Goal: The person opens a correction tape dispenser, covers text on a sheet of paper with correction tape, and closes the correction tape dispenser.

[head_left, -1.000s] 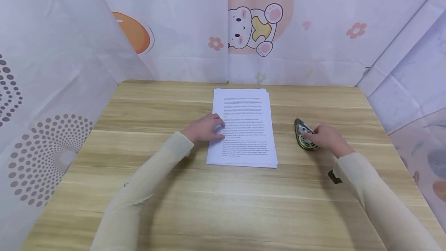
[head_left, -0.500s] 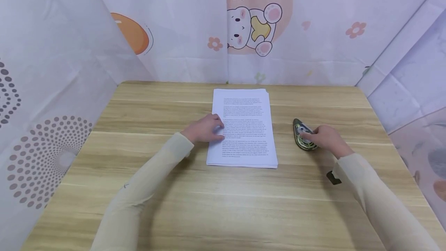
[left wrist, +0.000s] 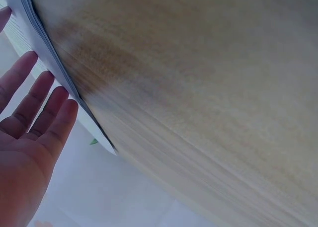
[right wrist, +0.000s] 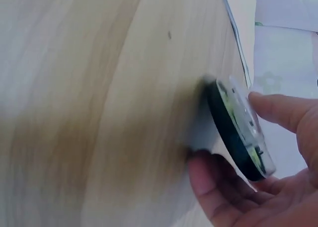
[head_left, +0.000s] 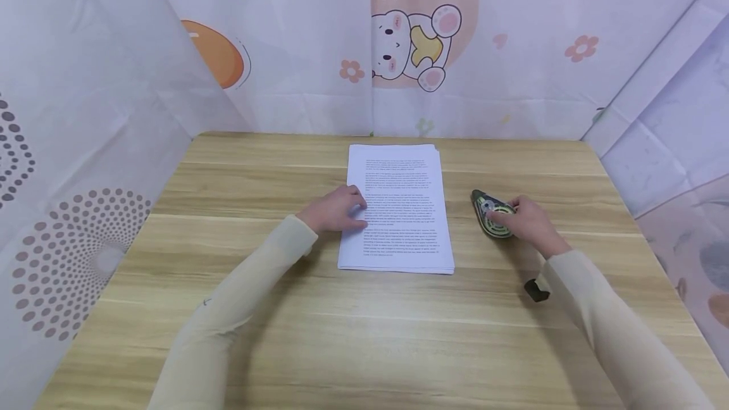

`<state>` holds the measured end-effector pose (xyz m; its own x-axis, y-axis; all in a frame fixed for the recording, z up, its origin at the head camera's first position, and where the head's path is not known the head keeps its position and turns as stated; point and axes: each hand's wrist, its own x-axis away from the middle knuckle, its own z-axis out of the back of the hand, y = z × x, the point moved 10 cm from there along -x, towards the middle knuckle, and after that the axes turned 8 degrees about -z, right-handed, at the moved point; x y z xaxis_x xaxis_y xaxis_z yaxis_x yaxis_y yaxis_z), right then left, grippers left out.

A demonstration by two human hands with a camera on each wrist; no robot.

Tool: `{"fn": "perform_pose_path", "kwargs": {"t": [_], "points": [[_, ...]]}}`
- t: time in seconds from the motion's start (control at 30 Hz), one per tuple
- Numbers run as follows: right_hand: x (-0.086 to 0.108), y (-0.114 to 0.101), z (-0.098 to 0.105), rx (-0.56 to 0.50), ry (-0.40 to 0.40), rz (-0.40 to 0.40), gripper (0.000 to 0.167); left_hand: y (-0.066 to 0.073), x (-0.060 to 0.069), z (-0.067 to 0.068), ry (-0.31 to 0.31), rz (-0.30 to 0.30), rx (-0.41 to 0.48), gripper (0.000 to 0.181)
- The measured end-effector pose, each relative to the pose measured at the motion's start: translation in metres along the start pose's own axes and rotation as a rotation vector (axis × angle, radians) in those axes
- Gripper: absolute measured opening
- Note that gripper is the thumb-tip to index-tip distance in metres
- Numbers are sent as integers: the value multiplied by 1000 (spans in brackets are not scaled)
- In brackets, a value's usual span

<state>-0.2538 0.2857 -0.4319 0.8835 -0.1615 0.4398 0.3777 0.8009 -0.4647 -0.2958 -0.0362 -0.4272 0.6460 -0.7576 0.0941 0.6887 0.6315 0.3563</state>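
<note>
A stack of printed paper sheets (head_left: 393, 207) lies at the middle of the wooden table's far half. My left hand (head_left: 336, 209) rests at the stack's left edge with thumb and fingers spread over the margin. In the left wrist view, the fingertips (left wrist: 48, 78) meet the paper edge (left wrist: 64, 80). Right of the stack, my right hand (head_left: 529, 225) pinches a green teardrop-shaped correction tape (head_left: 491, 215) by its rounded end. The right wrist view shows the correction tape (right wrist: 236, 127) tilted between thumb and fingers, its narrow end pointing away. Its underside is partly hidden.
The wooden table (head_left: 364, 347) runs under both forearms. A patterned white curtain (head_left: 307, 43) hangs behind its far edge and along both sides. A small dark piece (head_left: 536, 290) shows beside the right sleeve.
My right hand has moved slightly left with the correction tape, bringing it nearer the paper stack. The left hand and the sheets have stayed in place.
</note>
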Motion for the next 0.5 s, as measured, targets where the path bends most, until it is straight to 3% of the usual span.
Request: {"fn": "perform_pose_path", "kwargs": {"t": [0.23,0.5], "points": [[-4,2,-4,-194,-33,-37,75,2,0,3,8,-2,-9,41],[-7,-7,-4,-455,-58,19,59,1,0,1,11,8,-13,41]]}}
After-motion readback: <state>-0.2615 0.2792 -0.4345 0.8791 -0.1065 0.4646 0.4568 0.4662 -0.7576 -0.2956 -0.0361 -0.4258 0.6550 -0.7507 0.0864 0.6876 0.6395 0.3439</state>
